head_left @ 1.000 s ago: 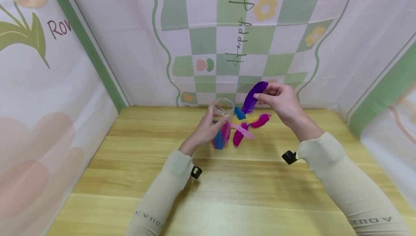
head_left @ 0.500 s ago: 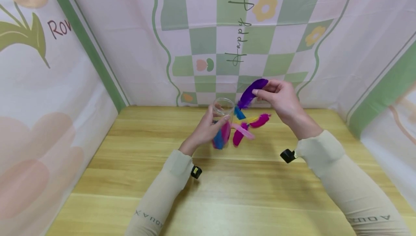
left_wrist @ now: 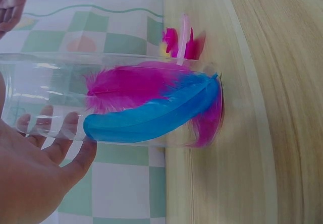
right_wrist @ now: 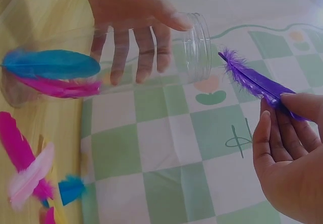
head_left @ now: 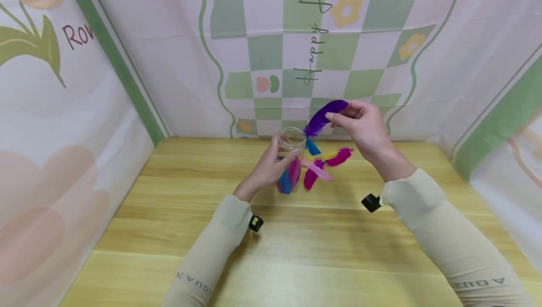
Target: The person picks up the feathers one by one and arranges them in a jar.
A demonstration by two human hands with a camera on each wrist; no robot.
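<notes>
A clear jar [head_left: 291, 149] stands upright on the table, gripped near its upper part by the left hand [head_left: 268, 165]. Inside its lower part lie a blue feather [left_wrist: 156, 114] and magenta feathers [left_wrist: 132, 85]. The right hand [head_left: 367, 130] pinches a purple feather [head_left: 325, 118] between thumb and fingers, right of the jar's rim. In the right wrist view the quill end of the purple feather [right_wrist: 255, 81] points at the jar's mouth, a small gap apart. The left hand [right_wrist: 132, 30] has its fingers round the jar there.
Beside the jar on the wooden table [head_left: 279, 260] lie loose feathers: a pale pink one [head_left: 317, 170], magenta ones [head_left: 340, 156], a blue one [head_left: 312, 147] and a yellow one [head_left: 319, 156]. A patterned cloth [head_left: 262, 53] hangs behind the table.
The right hand has moved slightly left and up, bringing the purple feather's lower end from above the loose feathers to beside the jar's rim. The left hand and jar have stayed in place.
</notes>
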